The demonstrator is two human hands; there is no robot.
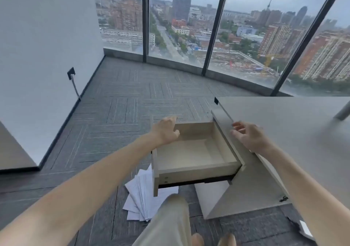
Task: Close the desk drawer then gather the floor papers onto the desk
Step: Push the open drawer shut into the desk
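Observation:
A light wooden drawer [191, 156] stands pulled out to the left from the grey desk [295, 132], and nothing lies inside it. My left hand [166, 130] rests with spread fingers at the far corner of the drawer front panel, holding nothing. My right hand [248, 135] hovers with its fingers apart over the desk edge, just right of the drawer. Several white papers [142, 194] lie fanned on the carpet below the drawer, partly hidden by the drawer and my leg.
A grey carpeted floor [123, 103] stretches to curved floor-to-ceiling windows [180, 27]. A white wall [47, 46] with a black socket and cable stands at left. A metal post [342, 111] rises from the desk at right. My leg [168, 221] is below the drawer.

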